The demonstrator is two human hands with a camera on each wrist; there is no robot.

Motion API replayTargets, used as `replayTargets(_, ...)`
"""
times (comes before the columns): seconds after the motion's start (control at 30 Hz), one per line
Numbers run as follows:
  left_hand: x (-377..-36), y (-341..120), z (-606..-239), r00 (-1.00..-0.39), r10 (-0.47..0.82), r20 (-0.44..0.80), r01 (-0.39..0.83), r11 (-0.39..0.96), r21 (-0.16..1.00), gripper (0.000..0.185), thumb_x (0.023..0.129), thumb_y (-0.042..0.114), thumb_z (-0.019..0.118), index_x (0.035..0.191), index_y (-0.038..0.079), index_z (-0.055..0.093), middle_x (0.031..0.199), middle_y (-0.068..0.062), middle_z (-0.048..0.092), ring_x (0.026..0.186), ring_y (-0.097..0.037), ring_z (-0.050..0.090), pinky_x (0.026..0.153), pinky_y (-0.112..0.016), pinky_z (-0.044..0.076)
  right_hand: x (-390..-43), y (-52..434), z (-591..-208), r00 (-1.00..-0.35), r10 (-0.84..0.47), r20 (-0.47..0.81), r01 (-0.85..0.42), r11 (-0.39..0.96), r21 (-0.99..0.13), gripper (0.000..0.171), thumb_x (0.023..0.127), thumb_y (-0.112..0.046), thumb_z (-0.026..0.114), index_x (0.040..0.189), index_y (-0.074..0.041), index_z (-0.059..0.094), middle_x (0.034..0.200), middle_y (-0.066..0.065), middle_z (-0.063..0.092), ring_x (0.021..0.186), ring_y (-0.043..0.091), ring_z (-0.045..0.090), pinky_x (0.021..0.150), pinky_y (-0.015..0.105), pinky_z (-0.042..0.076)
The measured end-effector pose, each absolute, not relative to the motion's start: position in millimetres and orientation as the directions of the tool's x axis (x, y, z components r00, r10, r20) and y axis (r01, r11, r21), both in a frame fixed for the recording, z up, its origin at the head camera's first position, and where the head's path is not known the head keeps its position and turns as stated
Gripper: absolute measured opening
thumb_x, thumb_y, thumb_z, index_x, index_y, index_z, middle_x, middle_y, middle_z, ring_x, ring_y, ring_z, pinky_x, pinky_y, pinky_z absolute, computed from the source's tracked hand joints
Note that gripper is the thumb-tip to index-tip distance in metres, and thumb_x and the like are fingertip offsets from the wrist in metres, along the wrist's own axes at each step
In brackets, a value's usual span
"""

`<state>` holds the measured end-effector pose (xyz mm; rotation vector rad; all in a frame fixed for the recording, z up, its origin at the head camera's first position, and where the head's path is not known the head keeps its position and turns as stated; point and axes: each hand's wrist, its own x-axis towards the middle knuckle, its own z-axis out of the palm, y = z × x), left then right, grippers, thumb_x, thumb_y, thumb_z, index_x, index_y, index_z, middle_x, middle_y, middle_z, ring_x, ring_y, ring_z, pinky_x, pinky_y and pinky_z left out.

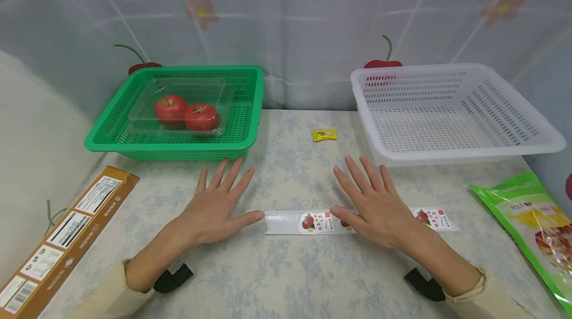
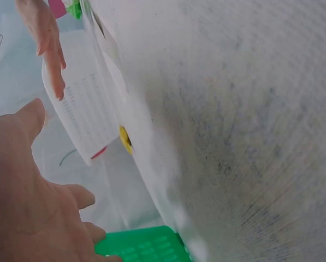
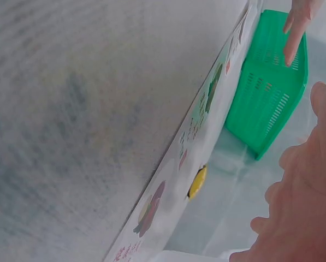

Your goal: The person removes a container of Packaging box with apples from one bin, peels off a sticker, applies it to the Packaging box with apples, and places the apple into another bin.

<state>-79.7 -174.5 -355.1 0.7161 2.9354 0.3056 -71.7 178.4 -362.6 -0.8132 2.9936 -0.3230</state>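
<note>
My left hand (image 1: 219,210) hovers with spread fingers over the table, fingertips near the front of a green basket (image 1: 178,148). In that basket, a clear plastic box (image 1: 219,93) encloses two red apples (image 1: 171,109). My right hand (image 1: 377,205), also spread and holding nothing, overlaps a white strip of fruit-printed stickers (image 1: 286,222) in the head view and hides part of it. A small yellow wrapped candy (image 1: 324,135) lies beyond the hands. Both hands also show in the left wrist view, the right hand (image 2: 45,38) farther off.
A white basket (image 1: 447,155) stands at the back right, near a green snack bag (image 1: 532,224) at the right edge. Along the left edge lies a long brown box (image 1: 67,239) with white labels. A patterned curtain (image 1: 308,26) hangs behind the table.
</note>
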Motion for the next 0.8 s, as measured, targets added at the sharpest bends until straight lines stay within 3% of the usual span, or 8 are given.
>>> replayTargets(0.67,-80.3,-178.0,-361.7,-0.878,0.476,-0.053,0.453,0.861,0.232,0.09,0.09,0.075,0.044,0.159,0.021,0.02,0.165,-0.008,0.001,0.149,-0.037,-0.003,0.11,-0.069,0.001,-76.1,176.6,-361.1,-0.861,-0.509,0.018,-0.498,0.833,-0.242,0.074,0.102,-0.056,0.039,0.16,-0.018,0.014,0.165,0.007,-0.003,0.149,0.03,-0.011,0.113,0.064,0.001)
replayTargets(0.8,-80.5,-179.9,-363.0,-0.881,0.471,-0.048,0.442,0.855,0.271,0.09,0.09,0.074,0.045,0.159,0.021,0.02,0.165,-0.009,0.002,0.148,-0.04,-0.001,0.112,-0.067,0.009,-77.8,174.9,-362.5,-0.852,-0.52,0.055,-0.517,0.822,-0.239,0.074,0.102,-0.054,0.041,0.16,-0.018,0.014,0.165,0.008,-0.002,0.149,0.032,-0.007,0.114,0.063,0.002)
